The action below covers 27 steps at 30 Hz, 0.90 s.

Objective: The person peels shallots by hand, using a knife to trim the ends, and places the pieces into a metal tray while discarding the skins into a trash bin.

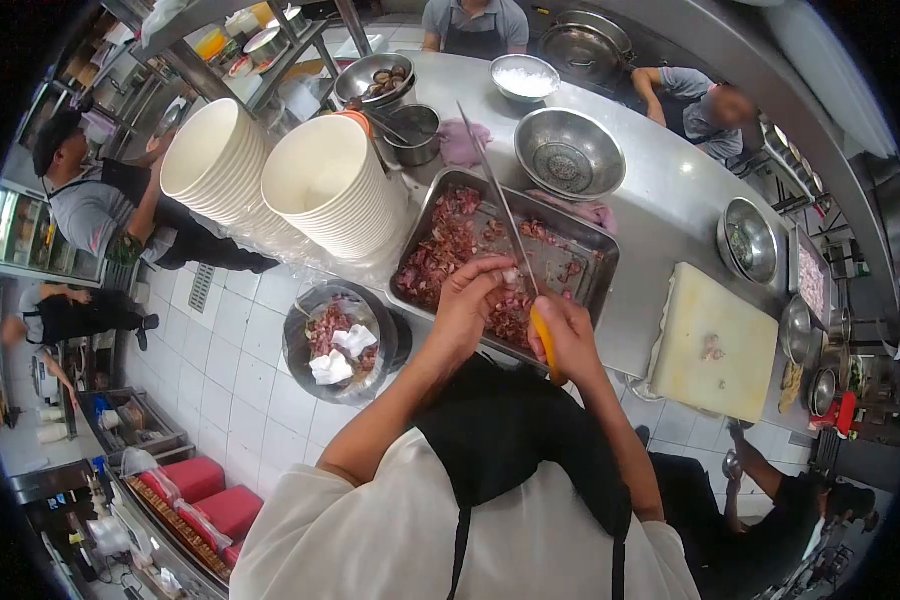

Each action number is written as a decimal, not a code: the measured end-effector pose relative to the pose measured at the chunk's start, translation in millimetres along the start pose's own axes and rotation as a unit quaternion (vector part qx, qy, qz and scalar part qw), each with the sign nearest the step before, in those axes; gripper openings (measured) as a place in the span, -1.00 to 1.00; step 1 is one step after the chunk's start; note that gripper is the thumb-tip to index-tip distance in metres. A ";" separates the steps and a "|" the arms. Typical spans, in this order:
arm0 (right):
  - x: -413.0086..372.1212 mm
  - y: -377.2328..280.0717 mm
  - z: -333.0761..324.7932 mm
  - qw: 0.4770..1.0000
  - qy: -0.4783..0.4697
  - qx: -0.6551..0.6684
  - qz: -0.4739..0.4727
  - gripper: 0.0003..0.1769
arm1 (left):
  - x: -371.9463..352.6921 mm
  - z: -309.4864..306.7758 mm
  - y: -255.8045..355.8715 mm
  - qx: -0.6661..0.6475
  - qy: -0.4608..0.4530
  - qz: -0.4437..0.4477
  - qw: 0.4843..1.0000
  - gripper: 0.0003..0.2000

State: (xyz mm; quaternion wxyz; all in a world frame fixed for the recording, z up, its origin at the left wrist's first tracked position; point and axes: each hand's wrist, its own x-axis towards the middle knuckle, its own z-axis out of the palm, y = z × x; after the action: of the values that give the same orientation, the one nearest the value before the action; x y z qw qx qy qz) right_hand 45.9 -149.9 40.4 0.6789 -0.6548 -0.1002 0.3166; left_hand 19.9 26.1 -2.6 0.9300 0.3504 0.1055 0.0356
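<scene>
My right hand (565,335) is wrapped around the yellow handle of a long-bladed knife (505,205), whose blade points away from me over the metal tray. Beside it, the fingers of my left hand (467,300) pinch a small pale bulb (511,275), apparently a shallot, close to the blade. Both hands are over the near edge of the deep metal tray (602,262). Reddish-purple shallots and loose skins (432,255) fill its left side, with scattered bits on the right.
Left of the tray stand stacked white tubs (320,170); below them is a lined bin (305,385) with scraps. A steel colander (570,150) sits behind the tray. On the right lies a cutting board (715,330). Several people work around the counter.
</scene>
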 end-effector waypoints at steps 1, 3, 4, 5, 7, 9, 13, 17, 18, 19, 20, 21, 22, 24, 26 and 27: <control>1.3 3.9 -1.8 1.000 0.002 0.007 0.008 -0.47 | 0.5 -1.2 -0.2 -0.008 -0.007 -0.007 1.000 -0.76; 2.7 8.6 -4.3 1.000 -0.002 0.019 0.011 -0.48 | 1.0 1.1 -3.0 0.014 -0.002 0.000 1.000 -0.77; 2.9 9.9 -5.3 1.000 -0.006 0.024 0.007 -0.48 | 1.0 2.2 -4.2 0.026 0.000 0.003 1.000 -0.77; 3.5 11.1 -6.1 1.000 -0.010 0.030 0.002 -0.48 | 1.1 0.8 -4.4 0.022 0.000 -0.006 1.000 -0.77; 6.4 14.6 -6.6 0.999 0.014 0.039 0.005 -0.49 | 1.6 -2.8 -2.3 0.016 -0.001 -0.023 1.000 -0.76; 6.6 14.0 -4.8 0.998 0.040 0.046 0.009 -0.48 | -0.1 -0.7 0.5 -0.001 0.001 -0.035 0.999 -0.75; 6.3 10.5 -0.1 0.998 0.052 0.040 -0.009 -0.47 | -1.0 -1.8 1.7 -0.013 -0.006 -0.042 0.999 -0.72; 6.8 11.2 -0.1 0.998 0.052 0.030 -0.008 -0.46 | -3.0 -0.7 6.0 -0.038 0.000 -0.054 0.998 -0.74; 6.3 10.0 0.7 0.998 0.052 0.030 -0.015 -0.46 | -2.5 -3.2 6.1 -0.034 -0.006 -0.054 0.998 -0.73; 5.3 7.9 2.2 0.998 0.051 0.029 -0.022 -0.47 | -2.3 -4.5 6.3 -0.030 -0.012 -0.054 0.998 -0.72; 4.6 6.8 3.4 0.998 0.050 0.028 -0.029 -0.47 | -2.3 -4.7 6.4 -0.032 -0.009 -0.057 0.998 -0.72; 4.5 7.3 4.5 0.998 0.049 0.030 -0.030 -0.47 | -2.8 -2.7 7.9 -0.035 -0.006 -0.060 0.998 -0.72; 4.3 8.2 5.4 0.998 0.047 0.031 -0.031 -0.47 | -3.2 -1.5 8.5 -0.037 -0.003 -0.063 0.997 -0.72; 4.1 7.7 6.3 0.998 0.044 0.032 -0.035 -0.48 | -2.5 -4.9 2.0 -0.008 0.012 -0.053 0.999 -0.73; 3.2 5.6 7.0 0.998 0.041 0.033 -0.038 -0.47 | -2.4 -8.3 -1.4 0.005 0.021 -0.046 0.999 -0.73; 3.4 5.3 7.1 0.997 0.055 0.031 -0.031 -0.47 | -2.6 -7.3 0.2 0.003 0.023 -0.045 0.999 -0.74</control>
State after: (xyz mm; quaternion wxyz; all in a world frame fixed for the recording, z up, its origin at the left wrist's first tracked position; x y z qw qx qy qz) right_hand 43.1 -142.4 35.3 0.7130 -0.6465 -0.0728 0.2615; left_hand 15.8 30.6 -7.4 0.9269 0.3474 0.1422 0.0015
